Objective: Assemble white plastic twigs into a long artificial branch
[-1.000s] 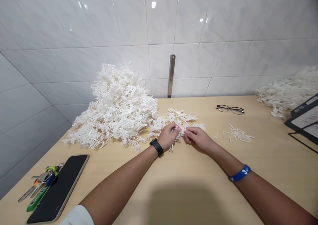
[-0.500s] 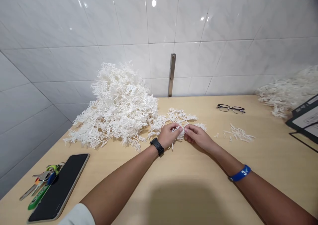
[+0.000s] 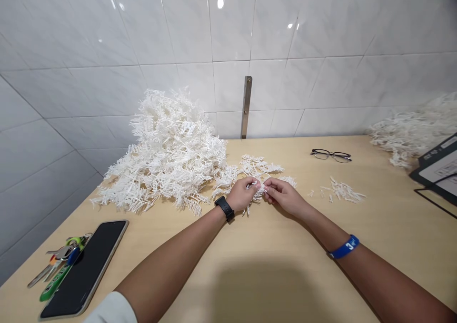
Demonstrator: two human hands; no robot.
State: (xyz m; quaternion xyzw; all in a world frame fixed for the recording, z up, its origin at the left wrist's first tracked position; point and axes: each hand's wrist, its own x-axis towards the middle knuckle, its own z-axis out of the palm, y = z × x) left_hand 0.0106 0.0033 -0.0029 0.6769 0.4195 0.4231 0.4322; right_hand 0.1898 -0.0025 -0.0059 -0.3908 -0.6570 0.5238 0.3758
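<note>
Glossy white tiles (image 3: 160, 33) with greyish veins cover the wall, and a narrow metal strip (image 3: 246, 106) is fixed on them, just behind the pale wooden table (image 3: 385, 213). At the middle of this table, my left hand (image 3: 242, 194), with a black watch (image 3: 224, 209) on the wrist, has its thumb and forefinger pinched nearly together on a white branched sprig (image 3: 262, 188). My right hand (image 3: 285, 198) comes from the opposite side; its thumb and forefinger are also closed on the sprig, and the other fingers are curled inward. Between the 2 hands only a narrow gap remains, so I cannot tell the full shape of what I hold.

Just behind my fingers lies a small cluster of similar sprigs (image 3: 262, 163), and to its left rises a big white heap (image 3: 171, 147). On my right side I see a little pile of loose white bits (image 3: 344, 190), with eyeglasses (image 3: 331, 155) farther back.

Compared with 0.5 s ago, very little is different: my fingertips have shifted only slightly, both pinches are kept, and the heap and the little pile look unchanged.
</note>
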